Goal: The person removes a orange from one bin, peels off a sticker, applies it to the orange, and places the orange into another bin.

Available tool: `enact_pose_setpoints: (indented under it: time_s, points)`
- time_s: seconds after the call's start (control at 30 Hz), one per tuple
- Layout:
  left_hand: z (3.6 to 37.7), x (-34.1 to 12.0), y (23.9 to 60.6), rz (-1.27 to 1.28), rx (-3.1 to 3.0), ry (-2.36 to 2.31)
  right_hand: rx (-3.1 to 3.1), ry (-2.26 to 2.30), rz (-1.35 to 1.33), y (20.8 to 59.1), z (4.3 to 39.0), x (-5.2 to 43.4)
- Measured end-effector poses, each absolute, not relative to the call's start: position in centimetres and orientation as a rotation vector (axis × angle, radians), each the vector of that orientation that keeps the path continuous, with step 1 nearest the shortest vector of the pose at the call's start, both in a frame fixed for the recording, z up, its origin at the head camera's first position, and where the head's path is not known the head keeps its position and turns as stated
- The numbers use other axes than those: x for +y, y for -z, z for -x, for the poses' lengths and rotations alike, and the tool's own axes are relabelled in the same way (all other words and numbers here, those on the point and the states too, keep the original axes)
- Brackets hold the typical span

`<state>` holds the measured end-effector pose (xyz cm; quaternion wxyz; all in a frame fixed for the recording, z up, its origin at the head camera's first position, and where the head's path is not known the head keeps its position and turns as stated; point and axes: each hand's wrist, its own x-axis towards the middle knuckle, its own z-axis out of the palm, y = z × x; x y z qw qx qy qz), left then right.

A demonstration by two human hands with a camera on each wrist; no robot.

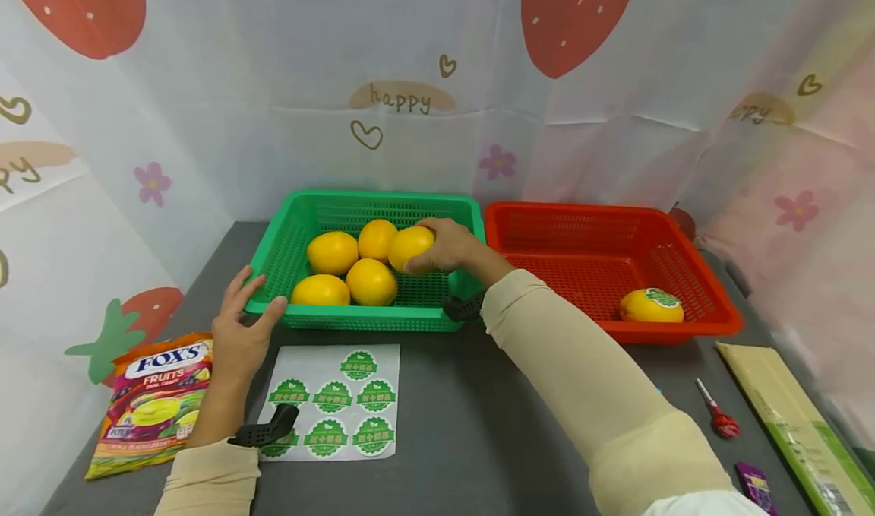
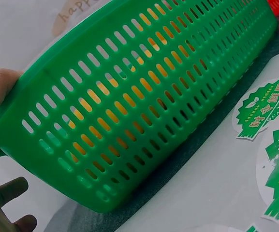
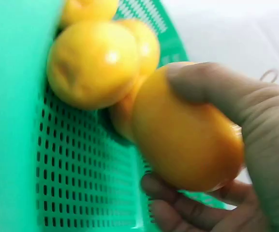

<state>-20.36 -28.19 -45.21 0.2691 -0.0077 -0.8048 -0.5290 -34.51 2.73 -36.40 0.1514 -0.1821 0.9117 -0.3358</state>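
Right hand [image 1: 447, 246] inside the green basket [image 1: 273, 261], fingers and thumb curled round one orange [image 1: 410, 247], clamped on it near the basket's right wall. In the right wrist view, same orange [image 3: 183, 140] seen close, thumb over its top, fingers under it, lifted just off the mesh floor. Four more oranges [image 1: 349, 273] bunched in the middle and left of the basket, touching one another; bare mesh floor open at the front right corner.

Left hand [image 1: 241, 332] spread on the front left corner of the green basket, fingers straight, thumb on the rim, pressing rather than gripping. Left wrist view: same corner [image 2: 129, 111] right against the palm, yellow showing through the slots.

Red basket [image 1: 724, 322] just beside the green one, walls nearly touching. One stickered orange [image 1: 651, 305] near its front right corner, most of its floor bare.

Sticker sheet [image 1: 301, 364] flat on the grey table [image 1: 478, 425] just in front of the green basket. Candy bag [image 1: 153, 402] at the table's left edge. Red scissors [image 1: 716, 413] and a flat board [image 1: 793, 417] along the right edge, with open table between sheet and scissors.
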Motion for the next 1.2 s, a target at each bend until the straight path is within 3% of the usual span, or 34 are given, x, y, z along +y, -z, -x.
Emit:
enact_pose_setpoints:
  time_s: [0.33, 0.67, 1.2]
  points:
    - [20.1, -27.9, 45.8, -0.001, -2.183, 1.398, 2.588, 1.534, 0.719, 34.5, 27.1, 7.2]
    - [19.8, -27.6, 45.6, -0.009, -2.174, 1.385, 2.501, 1.811, 0.870, 38.7, 17.8, 14.3]
    - [19.3, -26.7, 42.7, -0.031, -2.137, 1.268, 2.667, 1.549, 0.531, 47.0, 15.3, 17.3]
